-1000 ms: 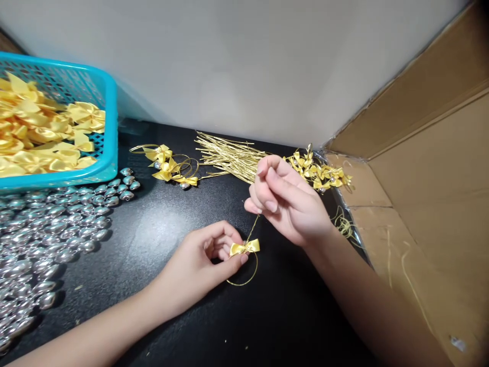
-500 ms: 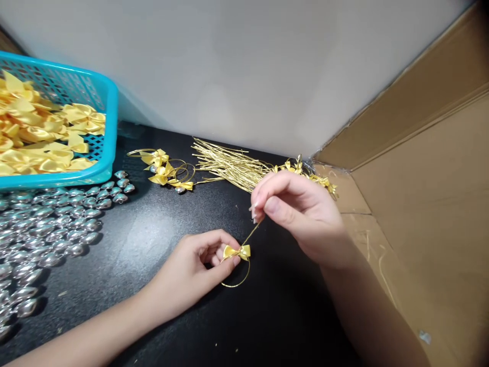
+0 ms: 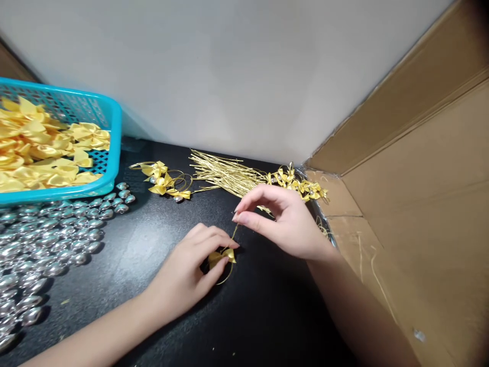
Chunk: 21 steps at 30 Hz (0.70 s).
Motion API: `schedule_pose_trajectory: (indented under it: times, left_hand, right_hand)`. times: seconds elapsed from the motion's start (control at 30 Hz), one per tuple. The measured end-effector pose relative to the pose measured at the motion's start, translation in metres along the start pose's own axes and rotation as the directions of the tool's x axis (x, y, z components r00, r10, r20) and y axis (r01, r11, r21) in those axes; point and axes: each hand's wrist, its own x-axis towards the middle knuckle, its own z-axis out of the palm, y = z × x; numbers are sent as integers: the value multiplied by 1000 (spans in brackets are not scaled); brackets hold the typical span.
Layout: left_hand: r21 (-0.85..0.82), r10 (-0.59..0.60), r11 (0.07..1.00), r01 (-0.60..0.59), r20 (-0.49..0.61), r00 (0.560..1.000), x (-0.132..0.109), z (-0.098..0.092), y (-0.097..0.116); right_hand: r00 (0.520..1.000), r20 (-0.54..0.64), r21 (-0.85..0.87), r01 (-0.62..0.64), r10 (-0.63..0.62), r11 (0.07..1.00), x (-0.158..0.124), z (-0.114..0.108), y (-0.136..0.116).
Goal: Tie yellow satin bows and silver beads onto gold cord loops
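My left hand (image 3: 196,265) is closed on a yellow ribbon bow (image 3: 228,255), thumb in front and fingers behind, just above the black table. A thin gold cord (image 3: 234,233) rises from the bow to my right hand (image 3: 280,221), whose thumb and forefinger pinch its upper end. Part of the cord curves in a loop below the bow. The left fingers cover much of the bow, so I cannot tell whether a silver bead is on it.
A turquoise basket (image 3: 116,132) of yellow bows stands at the left, with many silver beads (image 3: 57,239) in front. Along the wall lie bows with loops (image 3: 164,181), gold cords (image 3: 225,173) and more finished-looking bows (image 3: 298,183). Cardboard (image 3: 420,204) rises at the right.
My right hand has moved left and slightly down, still pinching the cord. The left hand's fingers have shifted over the bow, which now sits lower and further left. The view has tilted slightly.
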Motion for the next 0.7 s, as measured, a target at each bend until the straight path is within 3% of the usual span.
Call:
schedule_pose_trajectory:
  times: [0.17, 0.33, 0.43, 0.5, 0.7]
  left_hand:
    - [-207, -129, 967, 149, 107, 986, 1, -3, 2]
    - [-420, -268, 848, 323, 185, 946, 1, -3, 2]
    - [-502, -325, 778, 378, 193, 926, 0, -2, 1]
    - [-538, -364, 740, 403, 182, 913, 0, -2, 0]
    - [-632, -388, 662, 403, 171, 906, -1, -1, -2]
  right_hand:
    - [998, -8, 38, -67, 67, 997, 8, -1, 23]
    - [982, 12, 132, -191, 191, 973, 16, -3, 47]
    - [982, -72, -196, -188, 177, 962, 19, -14, 53]
    - [978, -152, -490, -203, 145, 848, 18, -27, 54]
    - [965, -115, -733, -241, 234, 636, 11, -52, 59]
